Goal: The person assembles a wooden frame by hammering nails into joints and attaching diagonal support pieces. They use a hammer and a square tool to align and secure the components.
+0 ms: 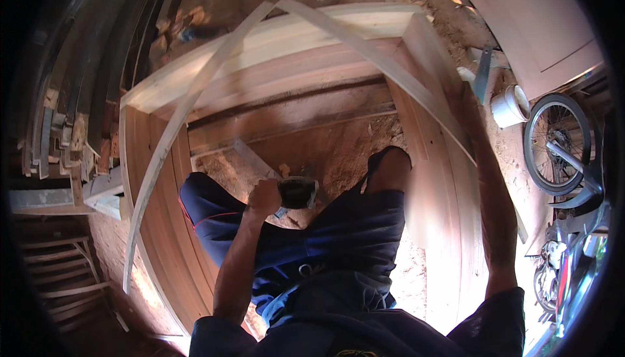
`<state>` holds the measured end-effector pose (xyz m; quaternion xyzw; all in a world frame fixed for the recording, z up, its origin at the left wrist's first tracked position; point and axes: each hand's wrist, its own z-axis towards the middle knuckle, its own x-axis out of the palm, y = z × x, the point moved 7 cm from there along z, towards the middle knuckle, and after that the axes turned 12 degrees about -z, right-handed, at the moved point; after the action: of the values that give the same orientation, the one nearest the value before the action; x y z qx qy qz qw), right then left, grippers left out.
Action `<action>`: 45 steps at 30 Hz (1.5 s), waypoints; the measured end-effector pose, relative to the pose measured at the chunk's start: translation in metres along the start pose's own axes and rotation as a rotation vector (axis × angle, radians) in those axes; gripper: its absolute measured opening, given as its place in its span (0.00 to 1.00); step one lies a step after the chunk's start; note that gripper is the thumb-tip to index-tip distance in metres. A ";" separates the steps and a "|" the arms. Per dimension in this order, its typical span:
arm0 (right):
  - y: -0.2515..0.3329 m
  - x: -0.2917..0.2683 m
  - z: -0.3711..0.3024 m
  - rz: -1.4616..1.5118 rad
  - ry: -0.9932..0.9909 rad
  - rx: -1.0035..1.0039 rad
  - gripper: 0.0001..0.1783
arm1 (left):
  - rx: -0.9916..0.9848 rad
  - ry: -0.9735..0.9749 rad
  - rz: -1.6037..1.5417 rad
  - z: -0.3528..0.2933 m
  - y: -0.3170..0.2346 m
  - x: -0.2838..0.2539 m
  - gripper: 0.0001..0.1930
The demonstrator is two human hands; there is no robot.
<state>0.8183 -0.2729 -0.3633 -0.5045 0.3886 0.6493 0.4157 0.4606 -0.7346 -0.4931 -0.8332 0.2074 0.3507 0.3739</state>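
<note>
Two slender wooden strips (187,103) slant across a pale plank frame (280,70).

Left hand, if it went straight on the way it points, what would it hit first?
Probably the pale wood strip just beyond the left hand; depth is unclear, so it might pass above.
</note>
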 end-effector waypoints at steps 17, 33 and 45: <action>0.024 -0.036 -0.023 -0.067 0.081 -0.002 0.26 | 0.110 -0.383 -0.003 0.093 -0.019 -0.047 0.25; 0.040 -0.126 -0.068 0.363 -0.335 0.077 0.34 | 0.251 -1.048 -0.370 -0.077 -0.028 -0.247 0.19; 0.119 -0.134 -0.118 0.404 -0.385 -0.223 0.17 | 0.043 -1.188 0.228 -0.156 0.091 -0.255 0.15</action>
<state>0.7664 -0.4435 -0.2446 -0.3273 0.3215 0.8413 0.2860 0.3014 -0.8910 -0.2740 -0.4596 0.0581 0.7896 0.4024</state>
